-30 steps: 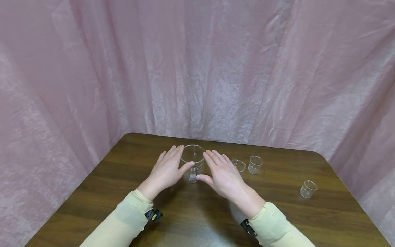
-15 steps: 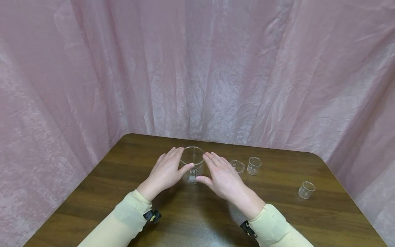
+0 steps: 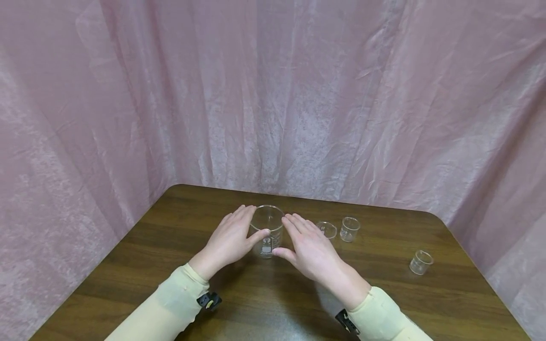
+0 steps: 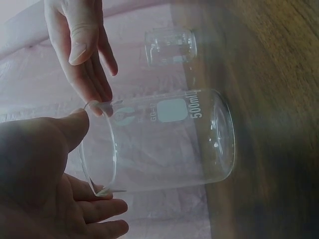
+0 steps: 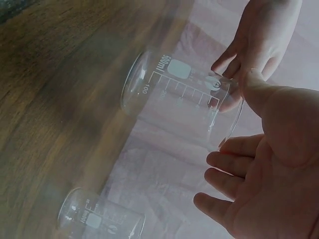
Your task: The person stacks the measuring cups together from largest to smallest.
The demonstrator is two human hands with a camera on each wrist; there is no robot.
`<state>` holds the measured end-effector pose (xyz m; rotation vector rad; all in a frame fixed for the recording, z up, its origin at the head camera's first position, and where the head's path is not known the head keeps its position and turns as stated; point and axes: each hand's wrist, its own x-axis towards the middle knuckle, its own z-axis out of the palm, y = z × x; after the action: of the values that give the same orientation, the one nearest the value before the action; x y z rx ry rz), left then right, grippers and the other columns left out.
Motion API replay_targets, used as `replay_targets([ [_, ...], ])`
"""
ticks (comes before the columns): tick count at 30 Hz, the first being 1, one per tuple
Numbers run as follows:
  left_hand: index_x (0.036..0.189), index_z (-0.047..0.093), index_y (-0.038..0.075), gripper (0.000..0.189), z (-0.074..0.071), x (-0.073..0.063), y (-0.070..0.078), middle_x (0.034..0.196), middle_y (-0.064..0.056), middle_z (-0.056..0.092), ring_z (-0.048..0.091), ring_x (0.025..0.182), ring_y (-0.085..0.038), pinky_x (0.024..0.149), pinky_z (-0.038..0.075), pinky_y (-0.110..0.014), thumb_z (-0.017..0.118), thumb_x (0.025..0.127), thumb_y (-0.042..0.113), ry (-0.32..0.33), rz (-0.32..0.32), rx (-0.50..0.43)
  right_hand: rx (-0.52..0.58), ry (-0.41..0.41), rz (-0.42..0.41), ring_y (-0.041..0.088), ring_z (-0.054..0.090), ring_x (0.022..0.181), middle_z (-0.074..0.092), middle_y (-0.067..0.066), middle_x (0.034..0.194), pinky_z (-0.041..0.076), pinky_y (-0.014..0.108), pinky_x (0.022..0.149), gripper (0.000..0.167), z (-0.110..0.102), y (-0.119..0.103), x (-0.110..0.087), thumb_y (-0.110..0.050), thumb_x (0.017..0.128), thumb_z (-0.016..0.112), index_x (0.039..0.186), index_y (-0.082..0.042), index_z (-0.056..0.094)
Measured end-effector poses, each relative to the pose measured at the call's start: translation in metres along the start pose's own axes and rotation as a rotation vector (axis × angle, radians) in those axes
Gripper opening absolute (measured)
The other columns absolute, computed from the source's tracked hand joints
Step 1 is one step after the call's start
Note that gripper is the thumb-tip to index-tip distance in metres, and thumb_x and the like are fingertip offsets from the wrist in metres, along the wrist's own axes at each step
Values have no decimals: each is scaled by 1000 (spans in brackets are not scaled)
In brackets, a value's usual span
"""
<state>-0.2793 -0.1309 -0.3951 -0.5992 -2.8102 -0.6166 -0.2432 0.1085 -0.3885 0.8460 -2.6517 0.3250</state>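
Note:
A clear 500 ml beaker [image 3: 267, 234] stands upright between my two hands, its white print facing me. From the left, my left hand [image 3: 228, 239] touches it near the rim, thumb across the near side and fingers stretched along the far side. My right hand [image 3: 310, 244] lies opposite in the same way, its fingers straight at the rim. The left wrist view shows the left thumb and fingers at opposite sides of the beaker's mouth [image 4: 113, 144]. The right wrist view shows the right fingers [image 5: 232, 164] extended beside the rim. Whether its base touches the table is hard to tell.
To the right of the hands stand a partly hidden glass beaker [image 3: 327, 230], a small beaker [image 3: 350, 230] and another small beaker [image 3: 421, 263] farther right. The brown wooden table [image 3: 273, 298] ends at a pink curtain [image 3: 273, 104] behind.
Both hands and the large beaker have shifted slightly towards me together. The smaller beakers move only a little left in the view, as the head view drifts.

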Motion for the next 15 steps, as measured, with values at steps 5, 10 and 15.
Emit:
replay_targets([
  [5, 163, 47, -3, 84, 1, 0, 1, 165, -23, 51, 37, 160, -43, 128, 31, -66, 68, 107, 57, -2, 15, -6, -1, 1, 3, 42, 48, 154, 55, 25, 161, 40, 58, 125, 79, -2, -1, -4, -48, 103, 77, 156, 7, 55],
  [10, 162, 47, -4, 84, 2, -1, 2, 165, -23, 51, 40, 158, -44, 128, 32, -65, 69, 107, 56, 5, 32, -2, -4, 0, 8, 41, 47, 154, 55, 24, 161, 40, 58, 125, 79, -4, -1, -8, -47, 103, 78, 156, 6, 55],
  [15, 162, 47, -4, 85, 2, -3, 4, 164, -24, 51, 43, 156, -45, 127, 33, -65, 70, 107, 56, 3, 44, 1, -2, -6, 12, 40, 46, 155, 54, 23, 162, 39, 58, 125, 78, -7, -3, -14, -47, 103, 78, 156, 6, 55],
])
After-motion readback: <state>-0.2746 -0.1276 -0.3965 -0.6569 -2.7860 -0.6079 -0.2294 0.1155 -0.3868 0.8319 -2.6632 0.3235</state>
